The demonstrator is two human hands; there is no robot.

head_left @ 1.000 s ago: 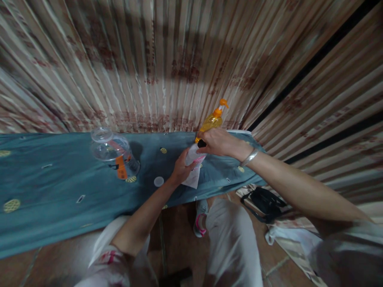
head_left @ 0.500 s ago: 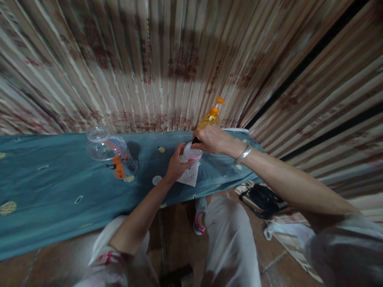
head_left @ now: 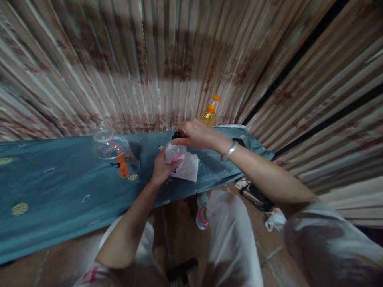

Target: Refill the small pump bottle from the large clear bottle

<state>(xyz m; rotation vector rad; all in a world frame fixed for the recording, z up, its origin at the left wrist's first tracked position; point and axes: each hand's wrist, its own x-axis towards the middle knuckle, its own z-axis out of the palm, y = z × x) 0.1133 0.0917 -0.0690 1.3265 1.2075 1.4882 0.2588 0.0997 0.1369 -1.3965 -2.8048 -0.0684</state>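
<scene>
My left hand (head_left: 161, 167) grips the body of a small clear bottle (head_left: 174, 153) with a pink-and-white label, held upright over the blue cloth (head_left: 60, 187). From above, my right hand (head_left: 194, 134) is closed over the bottle's black cap (head_left: 176, 135); a silver bangle sits on that wrist. A white paper sheet (head_left: 190, 168) lies on the cloth just right of the bottle.
A large clear plastic jar (head_left: 115, 153) with an orange label lies tilted on the cloth to the left. A yellow pump bottle (head_left: 208, 113) stands at the back by the striped curtain. A black bag (head_left: 254, 195) and a shoe (head_left: 202, 209) are on the floor.
Both hands and the small bottle have shifted left and a little toward me, away from the yellow pump bottle, which is now uncovered. The paper now shows to the bottle's right.
</scene>
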